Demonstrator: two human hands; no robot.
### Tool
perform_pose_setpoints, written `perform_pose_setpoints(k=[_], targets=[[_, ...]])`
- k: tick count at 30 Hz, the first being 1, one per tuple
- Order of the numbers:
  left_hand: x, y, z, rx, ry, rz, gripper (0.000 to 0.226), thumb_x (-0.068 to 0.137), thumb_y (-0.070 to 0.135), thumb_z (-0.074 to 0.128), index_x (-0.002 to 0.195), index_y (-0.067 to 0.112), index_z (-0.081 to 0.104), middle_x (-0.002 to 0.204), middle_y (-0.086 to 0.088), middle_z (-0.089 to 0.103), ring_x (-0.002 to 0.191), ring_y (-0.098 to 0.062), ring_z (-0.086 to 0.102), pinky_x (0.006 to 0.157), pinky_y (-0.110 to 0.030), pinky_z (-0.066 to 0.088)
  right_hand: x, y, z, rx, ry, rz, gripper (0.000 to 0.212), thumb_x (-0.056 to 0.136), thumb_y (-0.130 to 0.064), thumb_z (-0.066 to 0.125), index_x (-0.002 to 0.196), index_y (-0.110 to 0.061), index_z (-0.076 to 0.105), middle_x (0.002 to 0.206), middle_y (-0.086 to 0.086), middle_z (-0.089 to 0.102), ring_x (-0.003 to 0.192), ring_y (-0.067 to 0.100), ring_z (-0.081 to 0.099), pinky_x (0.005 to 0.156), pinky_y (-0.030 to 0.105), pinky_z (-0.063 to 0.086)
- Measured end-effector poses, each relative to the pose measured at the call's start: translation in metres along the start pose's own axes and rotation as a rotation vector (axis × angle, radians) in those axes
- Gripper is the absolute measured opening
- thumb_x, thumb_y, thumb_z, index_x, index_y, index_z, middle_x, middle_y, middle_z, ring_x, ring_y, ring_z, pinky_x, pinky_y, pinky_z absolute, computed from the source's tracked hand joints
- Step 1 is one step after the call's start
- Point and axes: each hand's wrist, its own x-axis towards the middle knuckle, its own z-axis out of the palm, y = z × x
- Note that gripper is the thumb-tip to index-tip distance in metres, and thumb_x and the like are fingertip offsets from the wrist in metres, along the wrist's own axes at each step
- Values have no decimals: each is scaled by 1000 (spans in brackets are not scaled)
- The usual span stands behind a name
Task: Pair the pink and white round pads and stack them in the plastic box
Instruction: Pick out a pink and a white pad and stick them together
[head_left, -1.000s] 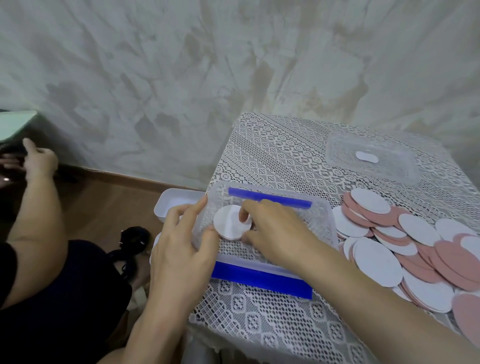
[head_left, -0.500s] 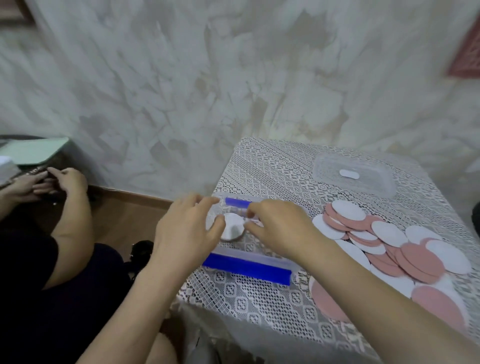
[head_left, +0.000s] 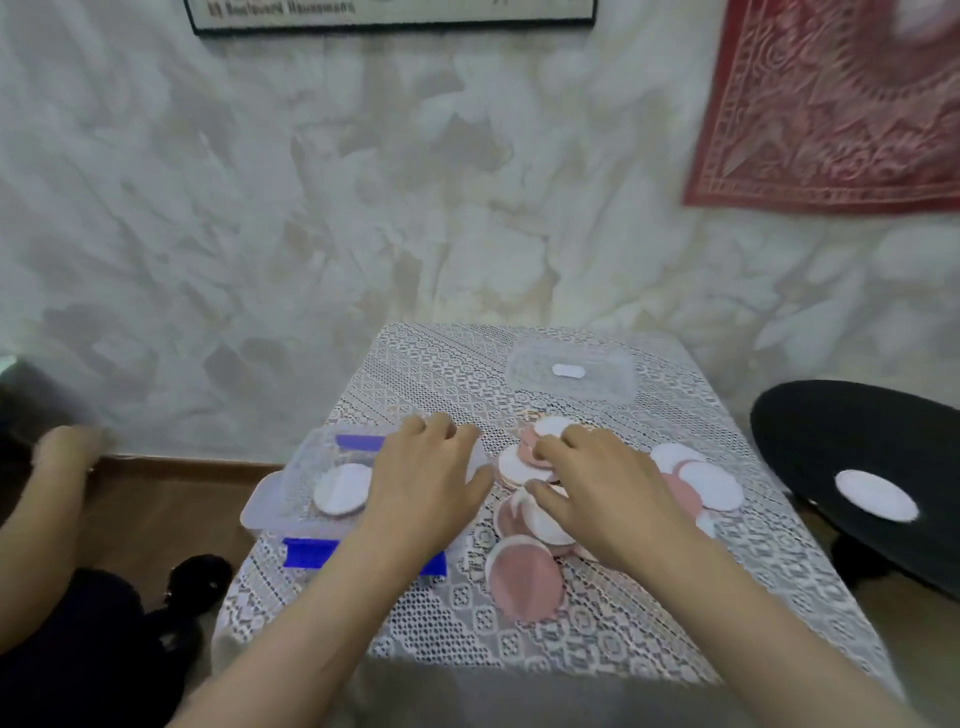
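The left hand (head_left: 428, 486) is spread palm down, fingers relaxed and holding nothing, over the right edge of the clear plastic box with blue clips (head_left: 270, 499). One white round pad (head_left: 340, 489) lies flat inside the box, just left of that hand. Close beside it, the right hand (head_left: 602, 493) sets bent fingertips on the loose heap of pink and white round pads (head_left: 524, 577); whether it pinches one I cannot tell. Beyond both hands a clear plastic lid (head_left: 597, 384) lies on the white lace tablecloth (head_left: 519, 634).
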Motion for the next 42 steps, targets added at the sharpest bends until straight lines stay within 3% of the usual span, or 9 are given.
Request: perform_pose_setpoints(k=[6, 13, 17, 20, 26, 30, 35, 40, 42], targets=[[0, 66, 24, -1, -6, 94, 47, 81, 50, 45, 103, 20, 73, 86, -1, 67, 76, -25, 58, 58, -35, 48, -42, 52, 17, 20, -1, 131, 35, 102, -51, 41, 126, -29, 53, 123, -6, 56, 110, 22, 55, 72, 36, 43], [-21, 99, 65, -109, -63, 58, 47, 92, 47, 47, 129, 19, 60, 118, -4, 62, 104, -27, 56, 82, -39, 51, -65, 82, 51, 172, -65, 210, 26, 98, -49, 50, 119, -35, 53, 118, -12, 47, 108, 13, 48, 76, 31, 44], [-22, 98, 70, -128, -31, 50, 41, 92, 43, 53, 123, 18, 64, 118, -5, 62, 103, -27, 53, 79, -38, 49, -58, 91, 57, 320, -67, 260, 25, 92, -51, 62, 113, -38, 58, 115, -16, 47, 104, 8, 52, 87, 36, 49], [-24, 95, 70, -139, -29, 58, 42, 91, 44, 54, 123, 18, 65, 118, -5, 63, 102, -28, 55, 75, -38, 49, -49, 99, 56, 326, -105, 244, 19, 91, -46, 65, 106, -36, 58, 112, -18, 47, 101, 8, 51, 83, 33, 46], [-26, 83, 71, -181, -69, 99, 45, 90, 43, 58, 125, 15, 66, 126, -5, 63, 107, -27, 52, 86, -38, 49, -36, 104, 51, 343, -140, 242, 9, 92, -38, 66, 93, -30, 63, 89, -14, 50, 86, 9, 52, 75, 34, 45], [-36, 79, 69, -214, -56, 117, 37, 91, 35, 64, 123, 15, 67, 128, -5, 64, 105, -28, 52, 84, -39, 48, -45, 93, 56, 355, -65, 250, 7, 96, -38, 61, 98, -32, 64, 96, -15, 54, 90, 10, 55, 77, 34, 47], [-49, 80, 64, -227, -27, 129, 31, 95, 31, 60, 121, 16, 69, 128, -3, 66, 100, -29, 54, 83, -38, 49, -58, 72, 49, 469, -82, 233, 21, 97, -41, 62, 115, -32, 68, 103, -15, 65, 92, 4, 60, 84, 32, 52], [-61, 76, 59, -335, -69, 139, 32, 94, 30, 64, 125, 23, 69, 134, 1, 65, 114, -32, 54, 95, -43, 51, -54, 50, 53, 438, -70, 216, 25, 94, -52, 60, 106, -32, 68, 100, -10, 65, 92, 17, 63, 79, 40, 54], [-66, 71, 56, -393, -98, 154, 35, 94, 29, 65, 129, 27, 67, 139, 3, 62, 118, -28, 50, 99, -42, 48, -50, 44, 56, 410, -95, 237, 34, 93, -55, 59, 119, -34, 65, 112, -6, 62, 101, 19, 62, 85, 42, 53]])
